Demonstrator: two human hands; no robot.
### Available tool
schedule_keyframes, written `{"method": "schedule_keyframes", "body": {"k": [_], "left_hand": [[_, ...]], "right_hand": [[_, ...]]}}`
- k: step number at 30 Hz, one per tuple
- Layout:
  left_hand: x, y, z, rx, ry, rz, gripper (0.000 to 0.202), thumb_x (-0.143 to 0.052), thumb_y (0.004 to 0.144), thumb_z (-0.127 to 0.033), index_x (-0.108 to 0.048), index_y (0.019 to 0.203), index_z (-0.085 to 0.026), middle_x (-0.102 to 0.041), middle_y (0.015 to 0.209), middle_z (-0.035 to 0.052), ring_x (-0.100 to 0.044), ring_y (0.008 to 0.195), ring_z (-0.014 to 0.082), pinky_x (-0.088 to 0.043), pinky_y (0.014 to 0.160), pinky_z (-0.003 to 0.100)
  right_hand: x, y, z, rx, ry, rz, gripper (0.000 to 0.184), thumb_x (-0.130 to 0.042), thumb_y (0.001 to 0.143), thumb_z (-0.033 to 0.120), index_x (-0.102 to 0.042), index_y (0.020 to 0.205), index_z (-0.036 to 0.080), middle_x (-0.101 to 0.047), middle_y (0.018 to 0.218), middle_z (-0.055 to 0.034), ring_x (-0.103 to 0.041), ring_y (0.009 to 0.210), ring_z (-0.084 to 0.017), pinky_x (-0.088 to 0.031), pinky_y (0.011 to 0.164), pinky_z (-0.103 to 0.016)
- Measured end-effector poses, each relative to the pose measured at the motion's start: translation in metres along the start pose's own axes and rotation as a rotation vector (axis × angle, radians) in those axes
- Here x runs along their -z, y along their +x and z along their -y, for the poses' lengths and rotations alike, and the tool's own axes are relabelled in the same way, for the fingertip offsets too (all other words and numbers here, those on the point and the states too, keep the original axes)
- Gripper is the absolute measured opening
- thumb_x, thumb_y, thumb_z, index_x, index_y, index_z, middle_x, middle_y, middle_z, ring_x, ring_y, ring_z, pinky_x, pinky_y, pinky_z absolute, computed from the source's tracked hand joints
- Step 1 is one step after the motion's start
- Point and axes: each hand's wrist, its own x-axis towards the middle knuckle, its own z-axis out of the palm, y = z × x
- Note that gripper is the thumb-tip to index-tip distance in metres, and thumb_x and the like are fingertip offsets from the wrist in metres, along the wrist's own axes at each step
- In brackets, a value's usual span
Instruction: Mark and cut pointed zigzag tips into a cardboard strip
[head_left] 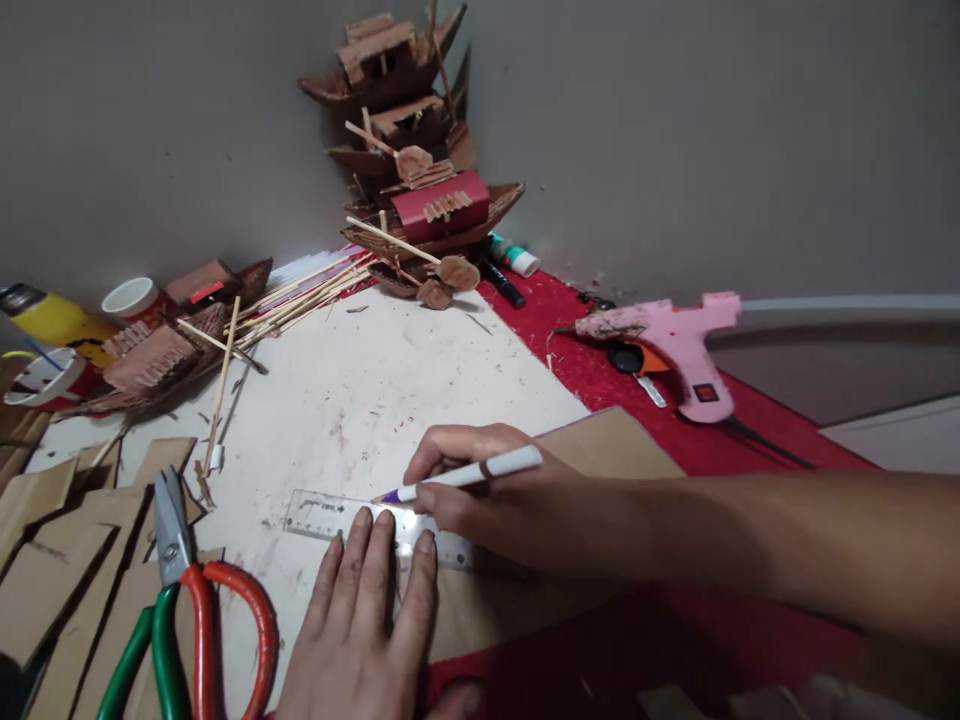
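My left hand (367,610) lies flat with fingers spread, its fingertips pressing on a clear ruler (322,513). That ruler rests partly on a piece of brown cardboard (495,610) and partly on the white work board (322,400). Above the ruler, my right hand (487,470) is closed around a white pen (510,464) with a purple tip. The pen's tip meets the ruler's upper edge, pointing left. My right hand and forearm hide part of the cardboard and the ruler's right end.
Red-and-green-handled shears (184,580) lie by cut cardboard strips (52,560) at left. A pink glue gun (667,345) sits on red cloth (540,310) at right. Several model boats (442,215), thin sticks (300,300), cups (56,380) and a yellow bottle (60,325) stand along the back.
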Motion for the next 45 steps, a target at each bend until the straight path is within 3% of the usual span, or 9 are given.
{"method": "schedule_keyframes", "body": {"k": [4, 13, 36, 45], "left_hand": [[-0.002, 0.000, -0.001, 0.013, 0.032, -0.004, 0.088, -0.051, 0.080, -0.068, -0.040, 0.144, -0.010, -0.056, 0.132, 0.0258, -0.054, 0.122, 0.0393, -0.046, 0.091, 0.044], [-0.003, -0.001, -0.001, 0.015, 0.028, -0.015, 0.084, -0.049, 0.081, -0.069, -0.043, 0.141, -0.011, -0.058, 0.131, 0.0242, -0.052, 0.123, 0.0378, -0.043, 0.094, 0.043], [-0.001, 0.001, 0.000, -0.009, 0.030, -0.003, 0.087, -0.051, 0.078, -0.071, -0.043, 0.140, -0.010, -0.059, 0.130, 0.0262, -0.058, 0.118, 0.0397, -0.048, 0.088, 0.044], [0.000, 0.002, 0.000, -0.022, 0.020, -0.004, 0.083, -0.051, 0.080, -0.067, -0.045, 0.139, -0.008, -0.058, 0.129, 0.0276, -0.059, 0.116, 0.0409, -0.051, 0.085, 0.045]], "right_hand": [[-0.010, 0.013, -0.013, -0.122, 0.039, -0.043, 0.007, -0.054, 0.074, 0.014, -0.060, 0.074, 0.016, -0.059, 0.065, 0.0020, -0.050, 0.061, -0.011, -0.039, 0.053, -0.020], [-0.006, 0.015, -0.012, -0.043, 0.002, 0.056, 0.007, -0.056, 0.080, 0.017, -0.062, 0.079, 0.015, -0.061, 0.071, 0.0009, -0.052, 0.064, -0.011, -0.042, 0.058, -0.020], [-0.005, 0.017, -0.016, 0.028, -0.045, 0.088, 0.008, -0.055, 0.081, 0.011, -0.061, 0.078, 0.014, -0.059, 0.069, 0.0031, -0.050, 0.061, -0.008, -0.041, 0.057, -0.018], [0.005, 0.021, 0.001, -0.015, -0.161, 0.143, 0.014, -0.053, 0.075, 0.003, -0.057, 0.068, 0.014, -0.051, 0.060, 0.0060, -0.042, 0.056, -0.007, -0.035, 0.054, -0.018]]}}
